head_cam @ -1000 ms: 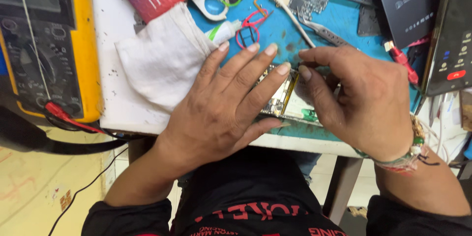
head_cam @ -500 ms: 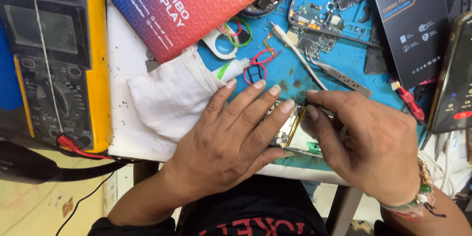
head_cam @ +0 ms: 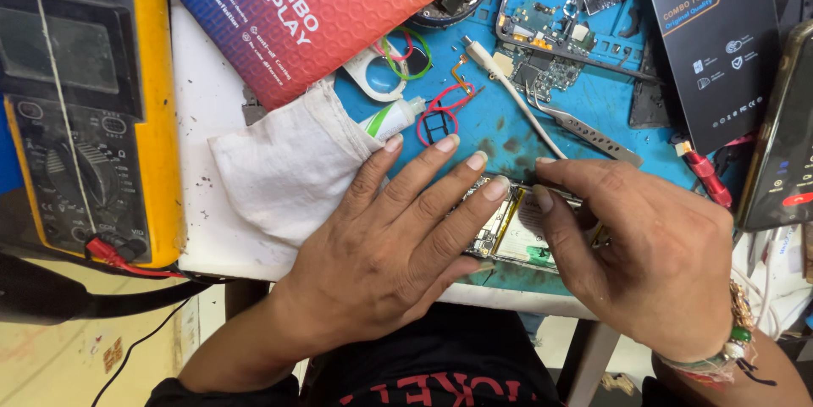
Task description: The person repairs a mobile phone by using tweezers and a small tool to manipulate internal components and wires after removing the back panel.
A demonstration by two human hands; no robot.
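Both hands press an opened phone (head_cam: 517, 238) at the desk's (head_cam: 212, 229) near edge: left hand (head_cam: 398, 238) flat with fingers spread across it, right hand (head_cam: 652, 254) pinching its upper edge. Beyond lie tweezers (head_cam: 584, 129), a white cloth (head_cam: 284, 170) and a yellow multimeter (head_cam: 85, 110).

You are looking further up the table now, and your right hand (head_cam: 652, 263) is sliding along the open phone (head_cam: 517, 233).
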